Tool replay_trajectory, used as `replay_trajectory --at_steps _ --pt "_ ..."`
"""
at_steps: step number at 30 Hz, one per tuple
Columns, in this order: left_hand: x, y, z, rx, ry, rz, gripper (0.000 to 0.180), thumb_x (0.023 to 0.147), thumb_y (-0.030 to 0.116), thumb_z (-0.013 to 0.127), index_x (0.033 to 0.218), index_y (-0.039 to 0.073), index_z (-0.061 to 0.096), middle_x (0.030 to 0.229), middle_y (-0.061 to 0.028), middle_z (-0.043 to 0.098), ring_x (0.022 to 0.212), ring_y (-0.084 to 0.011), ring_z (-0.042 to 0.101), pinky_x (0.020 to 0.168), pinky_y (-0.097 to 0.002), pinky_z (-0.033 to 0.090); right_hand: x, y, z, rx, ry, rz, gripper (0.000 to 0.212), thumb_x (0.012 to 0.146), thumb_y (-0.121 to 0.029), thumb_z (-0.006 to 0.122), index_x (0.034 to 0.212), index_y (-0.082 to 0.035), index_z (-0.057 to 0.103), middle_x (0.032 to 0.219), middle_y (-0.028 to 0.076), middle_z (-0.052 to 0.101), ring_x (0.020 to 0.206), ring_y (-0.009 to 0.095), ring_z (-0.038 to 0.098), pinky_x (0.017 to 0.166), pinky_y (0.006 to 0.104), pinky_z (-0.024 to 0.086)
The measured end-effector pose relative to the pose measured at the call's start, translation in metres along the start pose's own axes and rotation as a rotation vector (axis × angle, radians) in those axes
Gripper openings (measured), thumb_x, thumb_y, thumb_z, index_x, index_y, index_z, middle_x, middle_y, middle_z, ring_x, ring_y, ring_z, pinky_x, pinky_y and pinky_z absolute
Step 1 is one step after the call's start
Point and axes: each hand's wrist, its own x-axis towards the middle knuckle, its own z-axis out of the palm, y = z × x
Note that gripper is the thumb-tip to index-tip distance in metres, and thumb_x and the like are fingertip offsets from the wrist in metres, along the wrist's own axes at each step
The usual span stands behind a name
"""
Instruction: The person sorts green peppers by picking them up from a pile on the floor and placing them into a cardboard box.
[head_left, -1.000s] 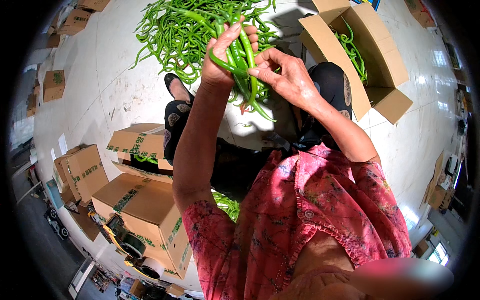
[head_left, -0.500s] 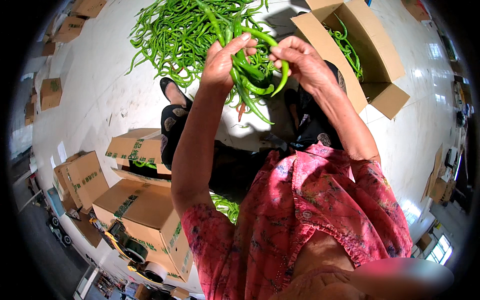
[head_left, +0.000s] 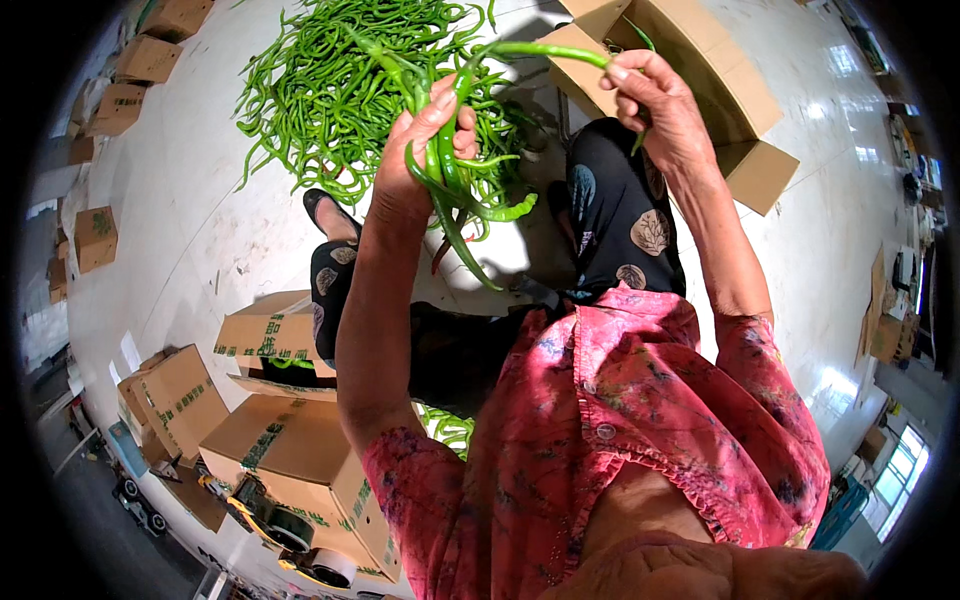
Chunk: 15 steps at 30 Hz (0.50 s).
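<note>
The left hand [head_left: 412,155] has its fingers curled closed around a bunch of long green peppers [head_left: 451,175], held over the near side of a loose pepper pile [head_left: 320,90] on the pale floor [head_left: 190,200]. The right hand [head_left: 668,115] pinches a single pepper [head_left: 550,50] between thumb and fingers, its length stretching toward the bunch. Behind that hand stands an open cardboard box [head_left: 752,85].

A pale, glossy floor [head_left: 185,210], scuffed and crossed by thin seams, spread through the room. Strong light whitened parts of it and threw hard shadows; glare shone at right. A paned window [head_left: 903,478] was bright at near right. Boxes [head_left: 148,60] stood at far left. Near left lay a dark grey patch [head_left: 140,548], perhaps a separate floor.
</note>
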Motion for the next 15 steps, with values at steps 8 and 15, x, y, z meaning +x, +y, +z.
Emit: replay_trajectory --at_steps 8,15 --pt "-0.003 -0.003 0.01 0.163 0.031 -0.084 0.04 0.094 0.018 0.06 0.126 -0.004 0.051 0.086 -0.0074 0.062 0.067 -0.0098 0.055 0.059 -0.0215 0.047 -0.009 -0.005 -0.049 -0.224 0.139 -0.075 0.012 0.094 -0.018 0.063 0.101 -0.009 0.062 0.086 0.001 0.067 0.063 0.003 0.046 0.055 0.0197 0.033" --pt "-0.002 -0.005 0.003 0.239 0.035 -0.087 0.041 0.091 0.02 0.064 0.122 -0.003 0.053 0.089 -0.0081 0.065 0.071 -0.0102 0.058 0.062 -0.0222 0.048 -0.023 -0.012 -0.015 -0.132 0.03 -0.059 0.022 0.097 -0.019 0.058 0.115 -0.008 0.064 0.093 0.002 0.068 0.074 0.005 0.055 0.065 0.0196 0.042"
